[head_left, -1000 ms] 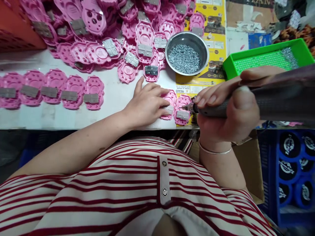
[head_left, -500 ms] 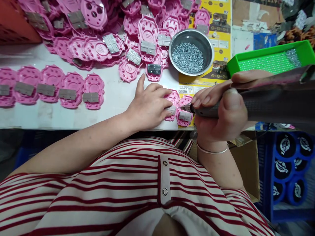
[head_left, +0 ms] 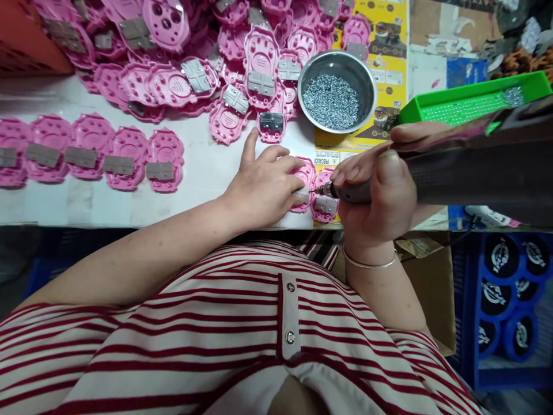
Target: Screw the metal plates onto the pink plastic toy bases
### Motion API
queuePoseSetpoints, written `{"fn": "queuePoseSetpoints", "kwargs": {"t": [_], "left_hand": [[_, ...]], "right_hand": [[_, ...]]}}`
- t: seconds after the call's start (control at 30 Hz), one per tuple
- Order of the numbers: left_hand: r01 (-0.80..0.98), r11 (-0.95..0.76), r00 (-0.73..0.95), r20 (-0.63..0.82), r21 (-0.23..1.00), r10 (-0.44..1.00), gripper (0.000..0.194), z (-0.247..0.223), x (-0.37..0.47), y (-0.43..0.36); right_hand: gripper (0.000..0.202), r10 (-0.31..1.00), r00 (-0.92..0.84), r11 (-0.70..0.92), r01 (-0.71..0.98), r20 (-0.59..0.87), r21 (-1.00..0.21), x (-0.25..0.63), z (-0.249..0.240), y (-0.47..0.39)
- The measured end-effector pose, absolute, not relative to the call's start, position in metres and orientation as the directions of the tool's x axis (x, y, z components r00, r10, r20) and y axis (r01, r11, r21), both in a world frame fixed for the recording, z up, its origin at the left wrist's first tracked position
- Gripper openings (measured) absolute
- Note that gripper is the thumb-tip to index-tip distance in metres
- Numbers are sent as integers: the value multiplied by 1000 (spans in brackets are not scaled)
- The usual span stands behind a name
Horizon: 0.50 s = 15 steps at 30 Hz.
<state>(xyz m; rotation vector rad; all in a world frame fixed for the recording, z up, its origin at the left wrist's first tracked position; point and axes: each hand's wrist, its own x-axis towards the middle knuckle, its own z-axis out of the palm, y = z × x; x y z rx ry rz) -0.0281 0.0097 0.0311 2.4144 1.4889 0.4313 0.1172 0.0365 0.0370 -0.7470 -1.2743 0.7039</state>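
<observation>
My left hand [head_left: 263,187] lies palm down with its thumb out to the side, its fingertips pressing on a pink plastic part [head_left: 306,168] that carries a grey metal plate. In my right hand [head_left: 380,196] is a dark electric screwdriver [head_left: 449,178], held nearly level and pointing left. Its bit [head_left: 322,189] meets the plate's right end by my left fingertips; any screw under it is too small to make out. Just right of that part and close against it sits a second pink part [head_left: 325,212], its plate showing small screws.
Behind my hands stands a metal bowl [head_left: 302,109] of small screws. A green tray [head_left: 453,102] with some screws sits back right. Pink parts [head_left: 164,147] line up at left; more are heaped behind [head_left: 173,86]. A blue crate [head_left: 475,369] is below the table edge.
My right hand and the screwdriver's body have shifted slightly left and turned a little, the bit staying at the same plate. My left hand has hardly moved.
</observation>
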Motion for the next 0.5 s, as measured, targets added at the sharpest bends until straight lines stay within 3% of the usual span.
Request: {"fn": "queuePoseSetpoints", "kwargs": {"t": [0.23, 0.4, 0.5], "left_hand": [[814, -443, 436, 110, 375, 893, 15, 29, -28, 11], [817, -442, 442, 92, 370, 892, 16, 31, -28, 10], [818, -445, 445, 87, 364, 891, 15, 31, -29, 10]], "right_hand": [[22, 785, 204, 614, -130, 585, -779, 118, 40, 36], [38, 864, 163, 480, 21, 477, -877, 119, 41, 35], [37, 862, 168, 479, 40, 478, -877, 118, 41, 35]]}}
